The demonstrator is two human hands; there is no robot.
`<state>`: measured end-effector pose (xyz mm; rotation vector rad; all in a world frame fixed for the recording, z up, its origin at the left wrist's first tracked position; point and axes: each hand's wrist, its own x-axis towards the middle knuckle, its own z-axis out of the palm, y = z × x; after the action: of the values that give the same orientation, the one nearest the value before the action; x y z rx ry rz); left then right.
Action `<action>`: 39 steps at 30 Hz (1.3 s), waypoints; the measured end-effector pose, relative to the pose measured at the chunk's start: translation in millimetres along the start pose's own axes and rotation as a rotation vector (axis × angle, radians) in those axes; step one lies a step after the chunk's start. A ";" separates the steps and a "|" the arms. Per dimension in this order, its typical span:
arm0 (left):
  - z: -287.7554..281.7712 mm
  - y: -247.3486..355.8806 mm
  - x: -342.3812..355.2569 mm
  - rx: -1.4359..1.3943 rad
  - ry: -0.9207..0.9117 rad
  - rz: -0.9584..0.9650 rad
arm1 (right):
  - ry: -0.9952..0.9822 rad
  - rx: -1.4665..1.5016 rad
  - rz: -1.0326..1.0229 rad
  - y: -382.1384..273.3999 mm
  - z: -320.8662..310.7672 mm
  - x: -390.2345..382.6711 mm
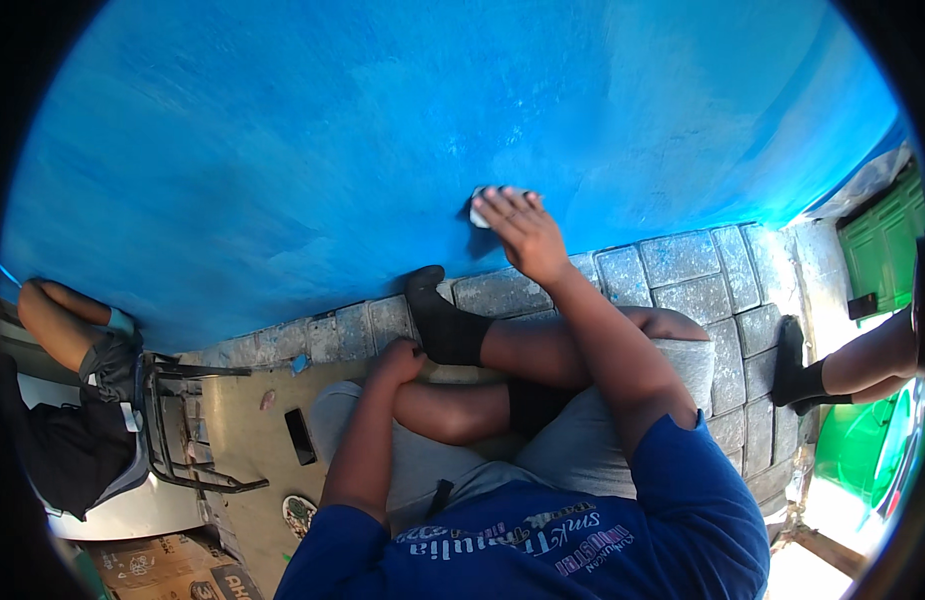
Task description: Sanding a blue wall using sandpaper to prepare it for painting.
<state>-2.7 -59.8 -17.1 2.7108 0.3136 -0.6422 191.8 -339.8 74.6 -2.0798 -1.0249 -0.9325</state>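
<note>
Head view is showing the left hand [397, 358] resting closed on the person's own knee [452, 415], gripping nothing. Beyond it, the right hand [520, 232] is pressing a small pale pad [479, 208] flat against the blue wall [312, 150], fingers spread over it.

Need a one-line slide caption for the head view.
Seated person presses a small pale pad against a blue painted surface with the right hand, left hand resting on a knee.

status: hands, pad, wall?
Right hand presses a grey pad flat on the blue wall. Left hand rests on the knee. Nothing in the way.
</note>
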 end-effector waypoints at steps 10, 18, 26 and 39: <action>-4.8 4.2 -4.1 -0.066 0.035 0.036 | 0.394 -0.094 0.086 23.0 -38.9 43.6; 6.3 -15.8 0.0 -0.066 0.077 0.043 | 0.149 -0.100 0.036 18.4 -25.9 30.3; 2.8 -6.2 7.9 -0.066 0.004 0.058 | 0.085 -0.086 0.049 12.4 -2.8 -4.1; 7.7 -19.0 14.8 -0.197 0.033 0.001 | 0.132 -0.060 0.067 23.3 -11.2 -0.1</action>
<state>1.8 -43.2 -35.7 2.5352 0.3634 -0.5371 207.8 -360.1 75.5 -2.0585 -0.8635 -1.0622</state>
